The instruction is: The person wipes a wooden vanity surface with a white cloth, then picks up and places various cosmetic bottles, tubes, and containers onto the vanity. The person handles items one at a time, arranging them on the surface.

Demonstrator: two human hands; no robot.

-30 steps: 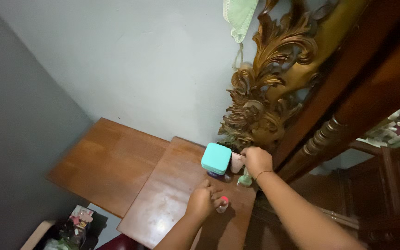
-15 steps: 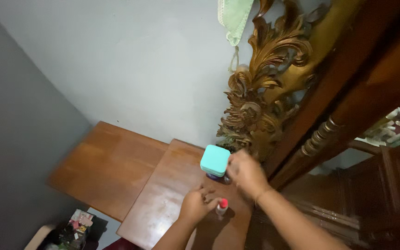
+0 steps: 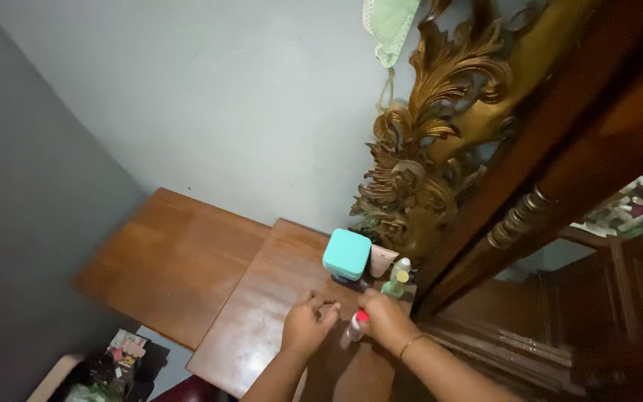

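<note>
Hands meet low on the table (image 3: 262, 298), at about 6 o'clock in the view. The right hand (image 3: 382, 318) has its fingers curled round a small bottle (image 3: 353, 327) with a red cap; the bottle lies tilted, cap toward the palm, and most of its body is blurred, so its label and exact shape cannot be made out. The left hand (image 3: 303, 327) rests just beside it at 9 o'clock of the bottle, fingers bent and loose on the wood; it holds nothing that shows, though its palm faces down and is hidden. Both forearms run out of the bottom edge.

At 12 o'clock of the hands stands a teal box (image 3: 347, 253) with a square lid, on a dark base half hidden under it. Just beside the box at 3 o'clock is a pale tube (image 3: 381, 259), partly covered by the box, and next to that a green bottle (image 3: 396, 279) with a light cap, its foot hidden behind the right hand.

A gilt carved frame (image 3: 426, 149) rises from 12 toward 1 o'clock. A green mask (image 3: 388, 26) hangs at the top, cut off by the edge. At 3 o'clock a mirror (image 3: 619, 212) shows blurred small items. At 8 o'clock, clutter (image 3: 117, 357) on the floor is too dim to sort out.
</note>
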